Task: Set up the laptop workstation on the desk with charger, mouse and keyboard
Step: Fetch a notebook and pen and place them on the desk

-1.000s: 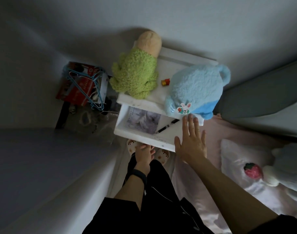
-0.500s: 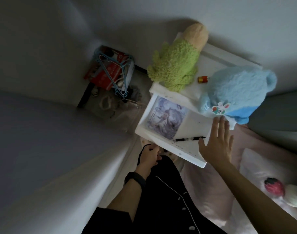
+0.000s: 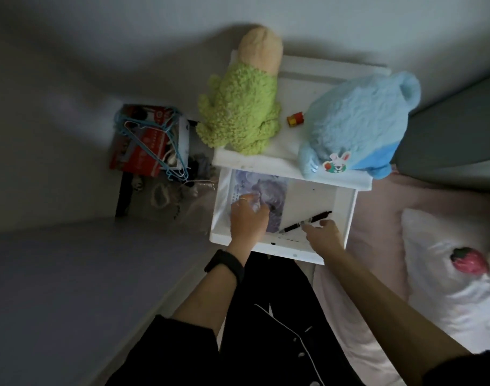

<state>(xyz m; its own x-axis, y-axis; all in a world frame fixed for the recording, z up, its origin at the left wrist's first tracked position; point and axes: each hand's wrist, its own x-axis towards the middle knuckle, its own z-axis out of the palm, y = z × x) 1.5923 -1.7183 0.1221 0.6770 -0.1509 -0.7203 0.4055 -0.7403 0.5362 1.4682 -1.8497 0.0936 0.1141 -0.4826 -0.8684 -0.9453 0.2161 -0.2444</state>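
Fingers of the left hand (image 3: 248, 221) are lying bent on a printed sheet (image 3: 269, 190) inside the white drawer (image 3: 347, 213), right hand (image 3: 326, 234) fingers touching a slim black pen (image 3: 317, 217), grip unclear.

Nightstand (image 3: 296, 79) top bears green plush (image 3: 238, 107), blue plush (image 3: 355, 121), red cylinder (image 3: 295, 119).

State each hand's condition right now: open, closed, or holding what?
Left hand: open, resting on the printed sheet.
Right hand: at the pen; grip cannot be told.

Nothing legible: white print on the red box (image 3: 142, 156), far left, too blurred to read (round emblem likewise); rabbit sticker (image 3: 337, 163) on blue plush (image 3: 358, 121) wordless.
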